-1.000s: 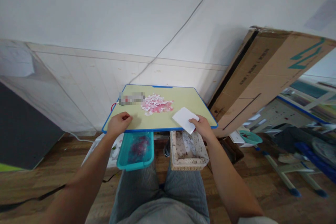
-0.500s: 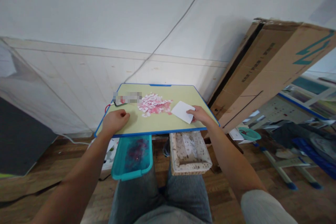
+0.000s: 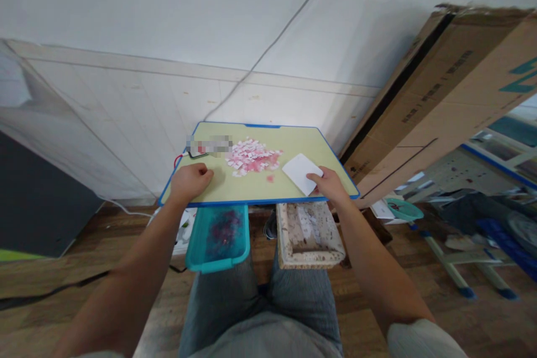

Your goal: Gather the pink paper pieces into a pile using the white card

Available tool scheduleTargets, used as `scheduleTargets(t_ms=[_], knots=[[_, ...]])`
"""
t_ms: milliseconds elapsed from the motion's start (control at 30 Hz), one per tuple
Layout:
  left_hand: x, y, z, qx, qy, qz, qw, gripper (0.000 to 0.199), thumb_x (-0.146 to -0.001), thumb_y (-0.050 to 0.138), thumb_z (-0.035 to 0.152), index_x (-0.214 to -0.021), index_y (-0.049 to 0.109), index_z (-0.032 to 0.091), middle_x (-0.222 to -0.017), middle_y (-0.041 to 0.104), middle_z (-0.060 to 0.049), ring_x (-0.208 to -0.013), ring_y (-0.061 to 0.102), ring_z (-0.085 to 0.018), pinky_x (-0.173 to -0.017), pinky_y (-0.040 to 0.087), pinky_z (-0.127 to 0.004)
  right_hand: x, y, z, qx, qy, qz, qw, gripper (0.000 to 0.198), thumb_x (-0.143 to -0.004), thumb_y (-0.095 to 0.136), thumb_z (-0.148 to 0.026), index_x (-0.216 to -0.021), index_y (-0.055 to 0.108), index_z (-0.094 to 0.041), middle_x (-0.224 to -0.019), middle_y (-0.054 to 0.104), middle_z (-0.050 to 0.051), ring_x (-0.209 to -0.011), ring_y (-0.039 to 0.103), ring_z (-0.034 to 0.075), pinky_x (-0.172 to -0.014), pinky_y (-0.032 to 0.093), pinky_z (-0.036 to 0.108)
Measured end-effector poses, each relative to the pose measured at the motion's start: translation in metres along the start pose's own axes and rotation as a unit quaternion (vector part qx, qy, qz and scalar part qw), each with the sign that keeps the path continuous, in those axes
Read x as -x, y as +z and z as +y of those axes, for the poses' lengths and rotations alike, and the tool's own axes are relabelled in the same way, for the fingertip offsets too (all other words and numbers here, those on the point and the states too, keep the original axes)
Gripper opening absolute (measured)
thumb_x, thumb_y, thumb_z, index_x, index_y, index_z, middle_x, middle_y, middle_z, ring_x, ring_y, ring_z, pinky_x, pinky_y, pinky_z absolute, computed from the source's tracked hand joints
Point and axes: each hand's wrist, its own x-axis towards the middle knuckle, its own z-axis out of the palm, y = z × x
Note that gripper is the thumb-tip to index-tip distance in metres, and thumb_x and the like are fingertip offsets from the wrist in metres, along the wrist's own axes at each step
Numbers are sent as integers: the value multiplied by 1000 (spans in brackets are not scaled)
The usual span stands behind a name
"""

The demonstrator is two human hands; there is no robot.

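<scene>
My right hand (image 3: 329,183) pinches a white card (image 3: 301,173) between thumb and fingers, at the right part of a yellow-green tabletop (image 3: 235,193) with a blue edge. Left of the card lies a loose pile of small white and pink pieces (image 3: 253,156), with pink smears around it. A separate pink smear (image 3: 270,178) shows between pile and card. Curled into a loose fist, my left hand (image 3: 192,182) rests at the left side of the tabletop. Nothing sticks out of it. Behind it lies a dark-rimmed, partly blurred-out device (image 3: 199,155), likely a phone, with a red cable.
Below the table's front edge are a teal tub (image 3: 218,264) with dark reddish contents and a speckled white bin (image 3: 312,260). A tall cardboard box (image 3: 419,106) leans at the right, beside a white wall (image 3: 168,5). A green basin (image 3: 405,210) stands farther right.
The camera's view has shifted, so the table appears slightly higher and farther right. Both hands keep nearly the same places on the table, and the card stays in my right hand.
</scene>
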Motion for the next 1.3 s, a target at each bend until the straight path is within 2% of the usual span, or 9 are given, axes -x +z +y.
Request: scheduleTargets(t_ms=[67,200,433,600,767,967,1100,1200,1300], knots=[[1,-1,1,1,-1,0,1000,41,-87,47,54,-82,74,24,-88,75,-11,-83,64,-28,-63,34,-32,5,6,-1,22,-5,9,1000,28,-77,71,-40,-94,69,-18,-68,71,3,-51,61,17,-47,50,28],[2,0,0,3,0,9,1000,40,-86,47,54,-84,75,24,-88,74,-11,-83,64,-29,-62,34,-33,17,20,-4,31,-28,-55,998,31,-78,71,-43,-97,70,-18,-69,71,3,-52,62,18,-46,49,27],[1,1,-2,5,1,16,1000,40,-85,48,53,-84,75,23,-87,74,-12,-83,64,-30,-62,35,-34,28,30,-9,19,-35,-7,999,27,-80,68,-44,-92,68,-19,-70,71,4,-54,61,19,-46,48,28],[2,0,0,8,2,20,1000,40,-86,48,52,-85,76,23,-88,74,-13,-84,65,-31,-63,36,-34,35,42,-15,48,-55,-37,997,25,-81,67,-42,-92,69,-19,-72,71,4,-53,61,17,-44,45,25],[4,-4,4,1,-2,13,1000,40,-86,49,51,-85,76,22,-90,75,-13,-86,66,-30,-65,39,-34,31,38,-20,38,-45,-5,998,25,-82,66,-41,-93,68,-19,-68,69,3,-52,59,17,-48,46,26],[5,-7,7,-25,-11,-4,1000,44,-88,44,53,-90,76,23,-93,76,-11,-90,67,-28,-66,41,-32,34,40,-14,130,-71,35,988,26,-83,62,-40,-93,70,-17,-77,73,4,-66,64,18,-60,51,26],[5,-6,5,-25,-12,-6,1000,43,-88,44,54,-90,75,24,-92,76,-10,-90,67,-28,-65,42,-33,38,30,-9,121,-56,52,990,25,-83,62,-39,-93,72,-19,-72,73,4,-67,66,22,-62,52,29],[4,-5,3,-24,-6,-1,1000,41,-88,45,53,-88,75,25,-91,75,-9,-89,67,-28,-64,41,-33,40,19,-6,155,-46,85,983,28,-83,61,-41,-93,73,-17,-76,75,6,-70,68,22,-63,52,29],[4,-4,3,-26,-3,2,1000,41,-88,45,53,-87,75,25,-91,75,-9,-89,67,-28,-64,41,-33,43,21,-9,190,-12,74,979,30,-84,60,-41,-92,72,-14,-74,74,7,-66,68,21,-60,49,27]])
